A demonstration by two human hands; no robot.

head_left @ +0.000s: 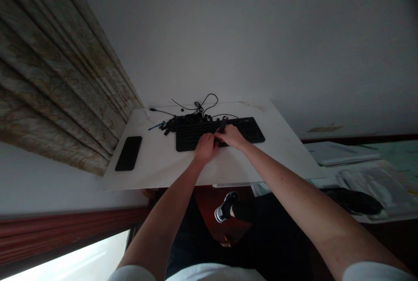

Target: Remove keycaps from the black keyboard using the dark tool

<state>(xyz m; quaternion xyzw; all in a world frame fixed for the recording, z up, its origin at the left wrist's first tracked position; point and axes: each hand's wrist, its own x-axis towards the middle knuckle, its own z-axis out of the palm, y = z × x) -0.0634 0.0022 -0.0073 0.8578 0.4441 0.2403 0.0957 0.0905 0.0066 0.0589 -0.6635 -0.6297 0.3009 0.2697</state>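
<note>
A black keyboard (187, 139) lies on the white table in front of me. My left hand (206, 147) rests over its middle front edge, fingers lying on the keys. Just to the right, my right hand (231, 135) is closed around a dark slim tool with a shiny end (224, 123), which points up and away from me. The tool's lower end, near my left fingertips, is hidden by my hands. Behind the keyboard's left half is a heap of small black pieces (186, 119), which look like loose keycaps.
A black cable (198, 106) is coiled at the table's back edge. A thin blue stick (156, 126) lies left of the heap, and a black phone (128, 153) near the left edge. Patterned curtains (65, 72) hang at left. Papers (346, 154) and clear plastic are at right.
</note>
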